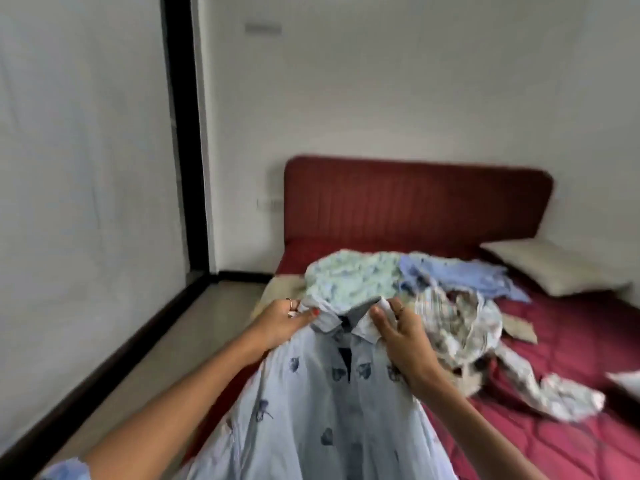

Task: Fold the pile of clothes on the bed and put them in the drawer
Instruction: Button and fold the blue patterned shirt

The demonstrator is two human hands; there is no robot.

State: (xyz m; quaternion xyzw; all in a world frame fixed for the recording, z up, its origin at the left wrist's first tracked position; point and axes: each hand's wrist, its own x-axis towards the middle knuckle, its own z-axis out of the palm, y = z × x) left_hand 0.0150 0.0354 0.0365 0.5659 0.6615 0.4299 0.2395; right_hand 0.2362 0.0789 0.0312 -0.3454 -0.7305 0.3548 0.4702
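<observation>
Blue shirt [322, 410] hem cut off below, each hand blurred

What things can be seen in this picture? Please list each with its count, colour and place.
printed shirt: one, pale blue with dark motifs, held up by its shoulders over the near bed edge
green patterned garment: one, mint green, in the pile on the bed
blue garment: one, periwinkle, right of the green one
checked garment: one, white and grey, trailing right
pillow: one, cream, right side of the bed
bed cover: one, maroon
headboard: one, dark red, against the wall
hands: left hand, right hand, gripping the shirt's shoulders
</observation>
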